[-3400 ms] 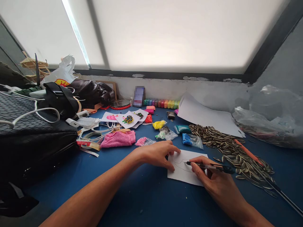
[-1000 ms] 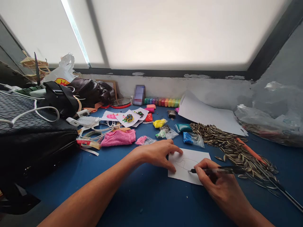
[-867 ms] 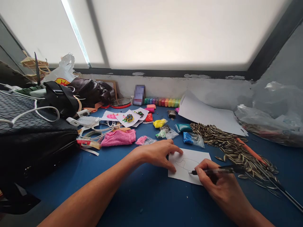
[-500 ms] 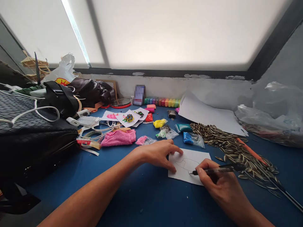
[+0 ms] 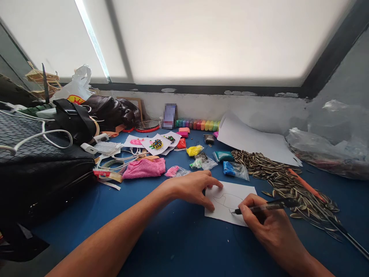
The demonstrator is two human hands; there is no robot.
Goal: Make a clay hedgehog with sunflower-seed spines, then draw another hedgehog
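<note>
A small white sheet of paper (image 5: 215, 213) lies on the blue tabletop, with a curved outline drawn in thin dark line. My left hand (image 5: 196, 188) rests on its left edge, thumb and forefinger spread apart and pressing it flat. In my right hand (image 5: 265, 221) is a black pen (image 5: 266, 206), gripped between thumb and fingers. The pen's tip touches the paper near the lower middle, below the drawn outline. Part of the sheet's right side is hidden behind my right hand.
Sunflower seeds (image 5: 276, 177) are heaped to the right, with an orange stick (image 5: 307, 184) among them. Beyond the paper lie a blue clay packet (image 5: 235, 170), a yellow one (image 5: 195, 150) and a pink cloth (image 5: 144, 168). A black bag (image 5: 43, 165) stands left.
The pen tip has shifted very slightly, and a little more line shows at the lower part of the drawing. My left hand stays in place.
</note>
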